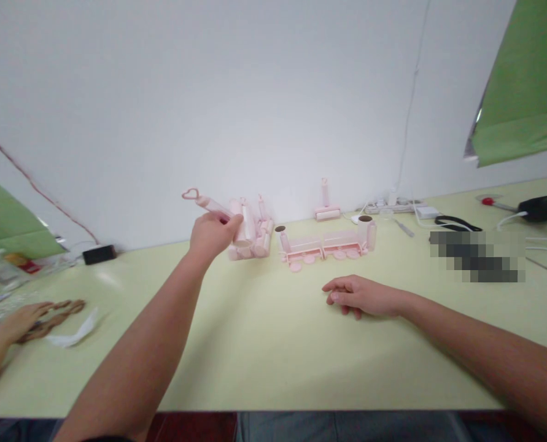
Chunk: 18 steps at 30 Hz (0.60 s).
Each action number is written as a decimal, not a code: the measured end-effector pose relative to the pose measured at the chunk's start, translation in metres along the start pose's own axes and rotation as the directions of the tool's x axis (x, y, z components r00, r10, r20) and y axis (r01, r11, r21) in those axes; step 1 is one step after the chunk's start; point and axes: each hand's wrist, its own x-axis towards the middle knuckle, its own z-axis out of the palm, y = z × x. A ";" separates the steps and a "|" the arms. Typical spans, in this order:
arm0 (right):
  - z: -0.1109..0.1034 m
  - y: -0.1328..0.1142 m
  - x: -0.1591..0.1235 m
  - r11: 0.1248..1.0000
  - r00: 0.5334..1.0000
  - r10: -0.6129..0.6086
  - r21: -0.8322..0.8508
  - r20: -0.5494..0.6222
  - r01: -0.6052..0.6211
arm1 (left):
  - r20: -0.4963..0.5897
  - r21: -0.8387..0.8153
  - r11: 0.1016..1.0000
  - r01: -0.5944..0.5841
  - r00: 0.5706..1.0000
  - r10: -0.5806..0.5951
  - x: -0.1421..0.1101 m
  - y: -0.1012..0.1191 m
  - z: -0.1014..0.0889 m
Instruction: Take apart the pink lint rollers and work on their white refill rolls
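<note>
My left hand is raised above the table and closed around a pale pink lint roller. A heart-shaped loop at the end of its handle points up and left. Right behind it, more pink and white roller parts are piled against the wall. My right hand hovers low over the table, fingers apart and slightly curled, with nothing in it. In front of that hand lie pink roller covers, small pink discs and a white roll standing upright with a brown core.
Another lint roller leans on the wall. A power strip, a cutter knife and cables lie at right. On the left are a black box, white paper and another person's hand on a brown chain-like item.
</note>
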 end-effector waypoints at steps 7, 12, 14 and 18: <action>0.000 -0.002 0.000 1.000 1.000 0.002 0.009 -0.003 -0.002 | 0.000 -0.130 0.991 -0.007 1.000 0.007 0.077 0.047 0.003; -0.002 0.002 0.002 0.999 1.000 0.000 0.042 0.012 0.000 | 0.023 -0.270 0.963 0.004 1.000 0.002 0.125 0.064 0.027; -0.003 0.004 0.003 0.998 1.000 0.000 0.063 0.016 -0.001 | 0.051 -0.339 0.940 0.045 0.998 -0.029 0.143 0.066 0.035; -0.003 0.004 0.004 0.995 1.000 0.007 0.098 0.011 -0.008 | 0.078 -0.408 0.912 0.045 0.997 -0.014 0.174 0.058 0.049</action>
